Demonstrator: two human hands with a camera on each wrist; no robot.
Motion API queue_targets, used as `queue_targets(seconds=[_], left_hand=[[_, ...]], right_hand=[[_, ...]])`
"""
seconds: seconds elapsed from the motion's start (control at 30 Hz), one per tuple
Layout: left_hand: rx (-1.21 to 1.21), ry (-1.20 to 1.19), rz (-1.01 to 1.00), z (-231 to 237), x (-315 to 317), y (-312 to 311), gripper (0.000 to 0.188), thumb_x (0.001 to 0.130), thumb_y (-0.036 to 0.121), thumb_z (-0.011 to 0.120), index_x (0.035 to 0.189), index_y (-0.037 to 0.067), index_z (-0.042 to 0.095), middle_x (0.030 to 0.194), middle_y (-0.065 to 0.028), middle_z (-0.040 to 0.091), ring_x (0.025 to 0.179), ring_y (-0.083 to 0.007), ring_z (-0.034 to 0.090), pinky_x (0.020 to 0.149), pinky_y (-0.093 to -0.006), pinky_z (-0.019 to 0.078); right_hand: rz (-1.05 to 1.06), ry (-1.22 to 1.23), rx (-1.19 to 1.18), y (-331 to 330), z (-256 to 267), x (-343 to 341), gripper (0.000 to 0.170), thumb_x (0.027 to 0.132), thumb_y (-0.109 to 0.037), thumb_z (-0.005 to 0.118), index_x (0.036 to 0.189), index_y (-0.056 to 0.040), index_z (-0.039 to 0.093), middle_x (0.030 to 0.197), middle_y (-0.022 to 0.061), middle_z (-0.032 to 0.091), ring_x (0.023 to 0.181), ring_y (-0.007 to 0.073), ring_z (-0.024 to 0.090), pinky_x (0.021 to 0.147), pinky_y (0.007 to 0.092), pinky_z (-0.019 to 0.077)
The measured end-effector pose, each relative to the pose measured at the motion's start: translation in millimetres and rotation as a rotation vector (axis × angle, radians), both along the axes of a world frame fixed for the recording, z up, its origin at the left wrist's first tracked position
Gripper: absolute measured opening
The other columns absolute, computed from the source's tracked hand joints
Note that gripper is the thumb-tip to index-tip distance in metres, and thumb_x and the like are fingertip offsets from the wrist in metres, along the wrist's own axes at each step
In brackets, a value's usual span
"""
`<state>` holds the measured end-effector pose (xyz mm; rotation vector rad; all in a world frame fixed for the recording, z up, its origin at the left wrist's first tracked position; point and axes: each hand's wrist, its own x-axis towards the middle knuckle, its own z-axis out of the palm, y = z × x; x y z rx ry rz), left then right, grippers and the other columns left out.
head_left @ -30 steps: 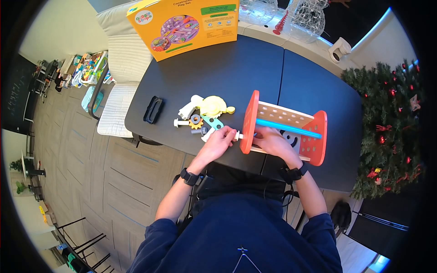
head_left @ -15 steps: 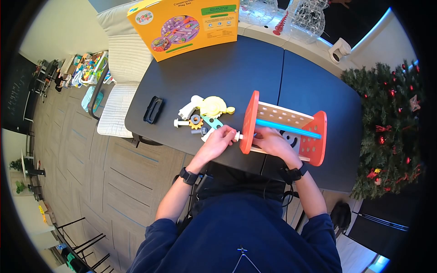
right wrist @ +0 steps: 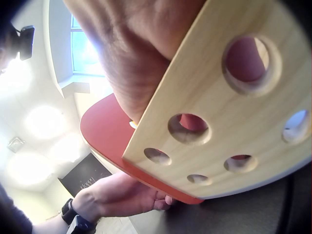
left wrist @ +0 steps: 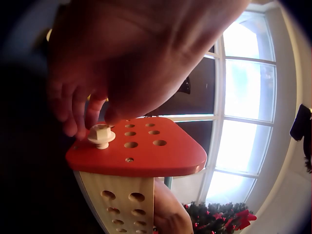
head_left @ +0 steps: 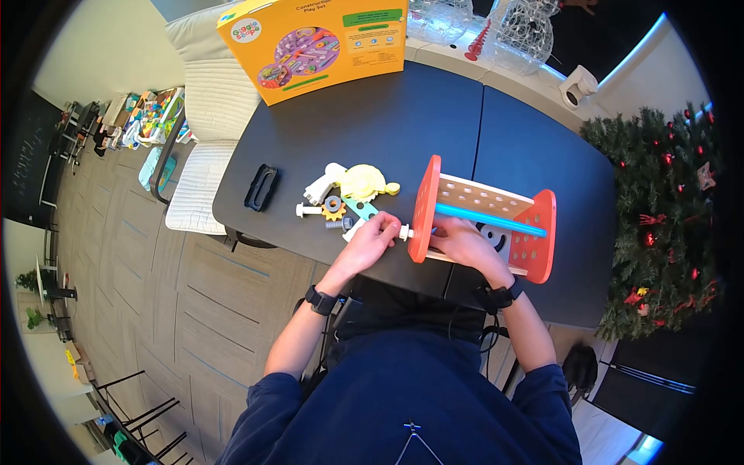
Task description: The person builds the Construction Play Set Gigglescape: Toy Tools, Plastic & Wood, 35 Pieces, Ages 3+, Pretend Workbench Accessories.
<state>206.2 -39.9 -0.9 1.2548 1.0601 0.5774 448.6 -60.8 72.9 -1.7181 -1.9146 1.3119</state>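
Note:
A white hex-head bolt point(left wrist: 101, 135) stands in a hole of the red end panel point(left wrist: 141, 161), its head raised off the surface. My left hand point(head_left: 373, 242) is beside that panel, with bent fingertips right at the bolt head. In the left wrist view the bolt head shows fully, with those fingers point(left wrist: 92, 117) loosely around its far side. My right hand point(head_left: 463, 242) reaches inside the toy frame, behind the same panel. The wooden side point(right wrist: 214, 92) and red panel hide its fingertips, so I cannot tell what they hold. A blue bar point(head_left: 492, 219) spans the frame above that hand.
Left of the frame lie a pale yellow gear-shaped piece point(head_left: 363, 182), an orange gear point(head_left: 333, 207), a white bolt point(head_left: 308, 210), a grey bolt point(head_left: 337, 224) and a teal strip point(head_left: 360, 207). A black tray point(head_left: 262, 187) sits farther left. The yellow box point(head_left: 318, 46) stands behind.
My left fingers have shifted slightly at the bolt head, and more of it shows beside them. The right hand and the frame stay almost where they were.

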Motion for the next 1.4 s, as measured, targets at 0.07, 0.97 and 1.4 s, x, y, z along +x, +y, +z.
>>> queue_targets(seconds=[0.07, 0.97, 1.4], left_hand=[[-0.053, 0.064, -0.053, 3.0, 1.0, 0.4, 0.021, 0.110, 0.020, 0.061, 0.122, 0.003, 0.065, 0.104, -0.0028, 0.069, 0.091, -0.0110, 0.064, 0.083, -0.0296, 0.0536], [0.104, 0.003, 0.095, 25.6, 9.3, -10.7, 0.015, 0.107, 0.011, 0.062, 0.119, 0.003, 0.062, 0.105, -0.0050, 0.069, 0.095, -0.0150, 0.068, 0.087, -0.0328, 0.0554], [0.053, -0.101, 0.040, 5.1, 7.6, -6.7, 0.014, 0.109, 0.015, 0.062, 0.119, 0.005, 0.062, 0.099, -0.0017, 0.067, 0.090, -0.0099, 0.064, 0.078, -0.0282, 0.0533]], right_hand=[[-0.006, -0.007, -0.009, 0.1, 1.0, -0.4, 0.035, 0.097, -0.020, 0.072, 0.130, -0.0081, 0.072, 0.106, 0.0172, 0.078, 0.099, 0.0290, 0.077, 0.088, 0.0423, 0.0570], [-0.001, -0.031, -0.008, 0.9, 3.0, -0.9, 0.034, 0.098, -0.022, 0.072, 0.129, -0.0091, 0.073, 0.104, 0.0163, 0.078, 0.096, 0.0282, 0.077, 0.087, 0.0420, 0.0571], [0.002, -0.036, -0.001, 0.6, 0.1, 0.6, 0.034, 0.098, -0.023, 0.071, 0.129, -0.0085, 0.072, 0.104, 0.0172, 0.079, 0.098, 0.0305, 0.076, 0.088, 0.0425, 0.0564]])
